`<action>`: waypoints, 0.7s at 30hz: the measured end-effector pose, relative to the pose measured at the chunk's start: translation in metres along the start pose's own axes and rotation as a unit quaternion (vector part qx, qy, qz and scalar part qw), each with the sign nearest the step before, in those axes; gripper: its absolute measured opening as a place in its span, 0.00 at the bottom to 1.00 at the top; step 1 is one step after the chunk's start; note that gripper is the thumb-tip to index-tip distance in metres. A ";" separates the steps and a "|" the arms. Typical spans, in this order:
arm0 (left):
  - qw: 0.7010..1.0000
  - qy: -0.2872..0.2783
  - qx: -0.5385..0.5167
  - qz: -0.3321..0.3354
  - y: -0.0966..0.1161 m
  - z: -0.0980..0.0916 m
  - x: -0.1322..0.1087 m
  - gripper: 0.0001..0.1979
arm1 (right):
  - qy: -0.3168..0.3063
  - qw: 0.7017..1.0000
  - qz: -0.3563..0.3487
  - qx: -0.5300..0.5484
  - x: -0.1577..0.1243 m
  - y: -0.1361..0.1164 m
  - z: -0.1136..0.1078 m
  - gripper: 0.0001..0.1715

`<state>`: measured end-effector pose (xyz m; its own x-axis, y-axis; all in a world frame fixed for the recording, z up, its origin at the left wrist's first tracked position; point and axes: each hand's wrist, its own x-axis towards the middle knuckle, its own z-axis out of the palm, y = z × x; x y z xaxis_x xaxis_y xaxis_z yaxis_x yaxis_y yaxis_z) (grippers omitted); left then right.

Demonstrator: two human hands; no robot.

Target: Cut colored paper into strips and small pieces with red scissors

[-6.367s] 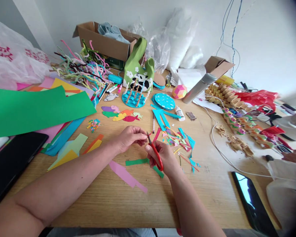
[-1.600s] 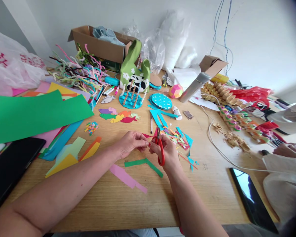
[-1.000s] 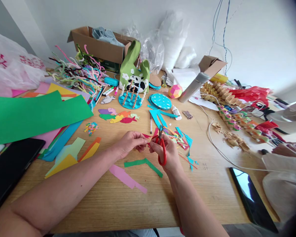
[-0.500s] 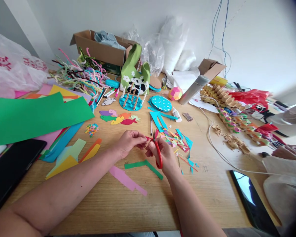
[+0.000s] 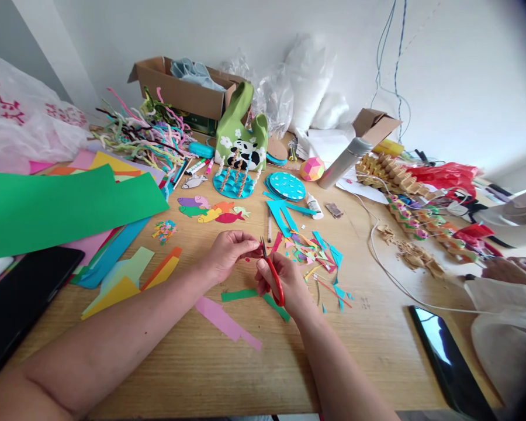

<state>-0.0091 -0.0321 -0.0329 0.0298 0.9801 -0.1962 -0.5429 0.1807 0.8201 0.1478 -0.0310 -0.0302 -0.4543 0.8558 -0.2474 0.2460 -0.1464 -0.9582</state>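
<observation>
My right hand (image 5: 289, 279) grips red-handled scissors (image 5: 276, 282), thumb and fingers around the loops, blades pointing up and away. The tips reach the fingertips of my left hand (image 5: 230, 254), which pinches a small red paper piece, mostly hidden by the fingers. Below both hands lie a bent green paper strip (image 5: 238, 295) and a pink paper strip (image 5: 228, 323). Colourful paper scraps (image 5: 309, 248) are scattered just beyond my right hand. Ahead are several coloured paper fish (image 5: 210, 209), and a small heap of tiny paper bits (image 5: 163, 231) sits to the left.
Green card (image 5: 70, 210) and a black tablet-like object (image 5: 26, 304) lie left. Behind stand a panda bag (image 5: 241, 143), blue discs (image 5: 287, 185) and a grey flask (image 5: 345, 162). A white cable (image 5: 381, 263) and a phone (image 5: 449, 356) lie right, near another person's hand (image 5: 511, 270).
The scissors and my right hand have shifted slightly left and down, bringing the blade tips to my left fingertips. Less of the red paper shows. A small red bit now lies by my left hand.
</observation>
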 end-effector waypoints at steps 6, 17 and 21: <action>1.000 -0.004 -0.004 0.003 -0.002 -0.001 0.001 0.09 | 0.003 1.000 0.003 0.024 0.001 0.001 0.001 0.29; 1.000 -0.011 -0.007 0.007 -0.004 -0.001 0.001 0.09 | 0.001 1.000 0.005 0.013 0.000 0.001 0.000 0.28; 1.000 -0.013 -0.008 0.008 -0.003 -0.001 0.000 0.09 | 0.000 1.000 0.010 0.019 0.000 0.001 0.000 0.29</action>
<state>-0.0078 -0.0324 -0.0363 0.0428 0.9847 -0.1691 -0.5569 0.1640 0.8142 0.1476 -0.0310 -0.0313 -0.4497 0.8527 -0.2660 0.2221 -0.1817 -0.9580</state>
